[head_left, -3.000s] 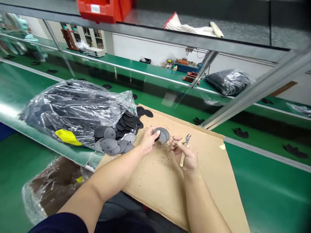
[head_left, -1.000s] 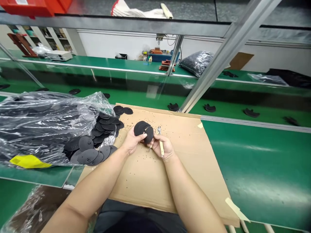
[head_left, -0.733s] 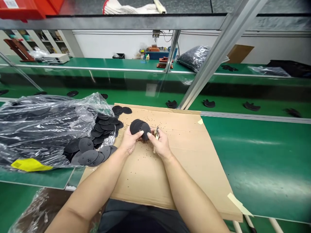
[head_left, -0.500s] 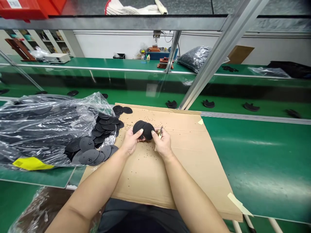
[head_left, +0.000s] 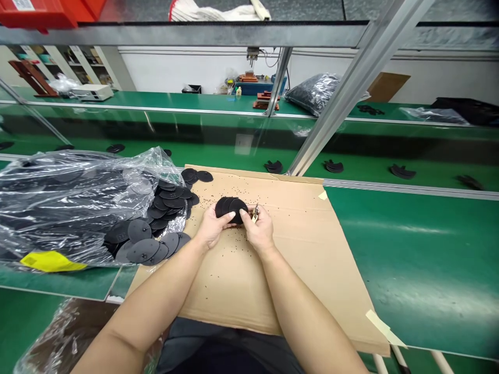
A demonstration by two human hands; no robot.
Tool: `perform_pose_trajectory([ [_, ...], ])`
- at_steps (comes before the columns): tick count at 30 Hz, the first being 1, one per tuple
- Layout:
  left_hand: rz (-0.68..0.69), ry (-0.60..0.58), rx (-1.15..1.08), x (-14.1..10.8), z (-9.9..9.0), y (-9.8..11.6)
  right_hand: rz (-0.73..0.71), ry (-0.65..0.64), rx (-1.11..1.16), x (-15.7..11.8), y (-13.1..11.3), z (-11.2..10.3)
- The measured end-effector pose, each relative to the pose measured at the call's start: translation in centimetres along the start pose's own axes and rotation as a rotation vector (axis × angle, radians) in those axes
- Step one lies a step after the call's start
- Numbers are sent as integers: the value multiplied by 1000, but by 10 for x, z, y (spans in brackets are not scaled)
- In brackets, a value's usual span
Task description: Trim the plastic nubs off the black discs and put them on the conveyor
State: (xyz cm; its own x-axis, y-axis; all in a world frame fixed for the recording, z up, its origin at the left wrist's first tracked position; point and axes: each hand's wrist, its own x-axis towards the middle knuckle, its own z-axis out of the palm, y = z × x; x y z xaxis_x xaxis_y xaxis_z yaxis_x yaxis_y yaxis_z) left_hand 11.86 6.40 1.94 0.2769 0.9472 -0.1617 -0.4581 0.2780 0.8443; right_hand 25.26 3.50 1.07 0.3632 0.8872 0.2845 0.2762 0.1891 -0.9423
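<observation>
Above a cardboard sheet (head_left: 304, 259), both hands hold a small fanned stack of black discs (head_left: 231, 206). My left hand (head_left: 211, 226) grips its left side, thumb on top. The thumb of my right hand (head_left: 260, 229) presses the right side of the stack, and a small pair of cutters (head_left: 255, 213) sits in the same hand, its handles partly hidden. Tiny dark bits are scattered on the cardboard around the hands. To the left, many loose black discs (head_left: 144, 250) spill from a clear plastic bag (head_left: 74, 202).
Black parts (head_left: 333, 166) lie spaced along the green conveyor (head_left: 234, 156) behind the cardboard. A slanted metal post (head_left: 331, 104) rises behind its back edge. A red bin (head_left: 50, 14) and a white glove (head_left: 210, 11) are on the upper shelf. Lower left is another plastic bag (head_left: 58, 332).
The discs in my hands have shifted slightly right and sit closer together. My left hand has moved a little right, its thumb further across the stack. The cutters are tilted slightly differently.
</observation>
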Motion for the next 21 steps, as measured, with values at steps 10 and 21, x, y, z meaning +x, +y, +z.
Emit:
perform_pose_trajectory([
  [10, 8, -48, 19, -2, 0, -3, 26, -22, 29, -1, -2, 2],
  [21, -47, -107, -4, -4, -3, 0, 62, -228, -52, 5, -7, -12],
])
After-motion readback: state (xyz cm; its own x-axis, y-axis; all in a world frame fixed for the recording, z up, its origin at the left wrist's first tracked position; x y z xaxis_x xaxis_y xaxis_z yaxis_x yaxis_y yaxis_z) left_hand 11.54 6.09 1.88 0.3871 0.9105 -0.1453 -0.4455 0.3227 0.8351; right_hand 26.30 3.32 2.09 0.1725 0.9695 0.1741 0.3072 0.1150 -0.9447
